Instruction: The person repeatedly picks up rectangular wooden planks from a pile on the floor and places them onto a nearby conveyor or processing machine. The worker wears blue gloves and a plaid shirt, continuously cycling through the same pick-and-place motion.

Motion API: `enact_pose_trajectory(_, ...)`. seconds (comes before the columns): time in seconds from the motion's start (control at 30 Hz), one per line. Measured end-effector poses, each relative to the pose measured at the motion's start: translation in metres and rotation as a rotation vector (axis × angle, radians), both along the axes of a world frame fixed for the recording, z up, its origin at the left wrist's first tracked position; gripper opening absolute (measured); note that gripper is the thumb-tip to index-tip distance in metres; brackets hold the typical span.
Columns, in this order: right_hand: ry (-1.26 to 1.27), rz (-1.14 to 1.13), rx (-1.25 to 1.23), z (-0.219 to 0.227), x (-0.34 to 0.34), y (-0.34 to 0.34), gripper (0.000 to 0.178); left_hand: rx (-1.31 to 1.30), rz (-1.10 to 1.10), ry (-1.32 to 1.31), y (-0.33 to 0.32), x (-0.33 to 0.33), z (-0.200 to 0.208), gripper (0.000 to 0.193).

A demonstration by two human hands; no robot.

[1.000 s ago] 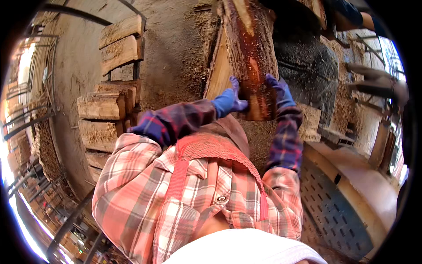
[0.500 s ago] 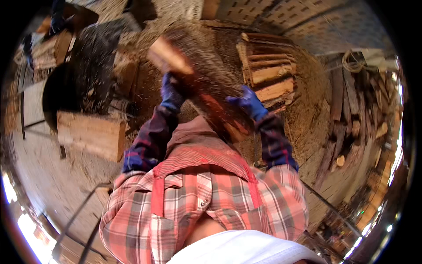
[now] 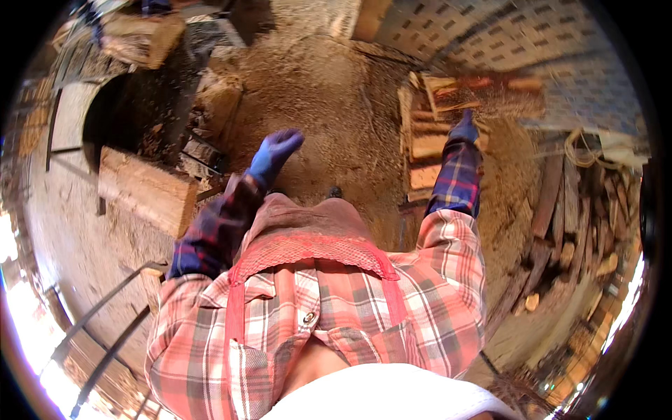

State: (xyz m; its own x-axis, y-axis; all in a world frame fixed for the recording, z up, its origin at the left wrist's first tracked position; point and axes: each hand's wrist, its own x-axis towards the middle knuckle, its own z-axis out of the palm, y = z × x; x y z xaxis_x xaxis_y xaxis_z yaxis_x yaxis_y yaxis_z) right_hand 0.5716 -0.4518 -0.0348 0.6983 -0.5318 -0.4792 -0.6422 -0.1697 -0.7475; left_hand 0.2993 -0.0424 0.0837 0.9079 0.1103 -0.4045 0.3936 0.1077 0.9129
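Sawdusty floor [image 3: 315,91], slotted panel [image 3: 595,94] at upper right, bright daylight [image 3: 29,308] at lower left.

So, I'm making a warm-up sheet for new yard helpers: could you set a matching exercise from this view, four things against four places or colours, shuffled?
Column one
1. Left hand
2. Right hand
3. Apron
4. Dark timber pile

Column two
A. Heaped along the right side of the picture
B. Close by the stack of slabs
C. Over the brown, debris-strewn floor, no wood in it
D. Reddish brown, with a brighter red mesh band

Right pairs: 1-C, 2-B, 3-D, 4-A
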Motion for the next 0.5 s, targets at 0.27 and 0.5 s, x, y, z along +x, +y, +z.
enact_pose_trajectory(0.27, 0.370, 1.129, 0.695, -0.080, -0.136, 0.257, 0.033, 0.095, 0.393, -0.230, 0.085, -0.080, -0.020, 0.032)
enact_pose_trajectory(0.5, 0.162, 0.024, 1.411, -0.024, -0.082, 0.274, 0.047, 0.906, 0.307, -0.415, 0.085, 0.026, -0.036, 0.019)
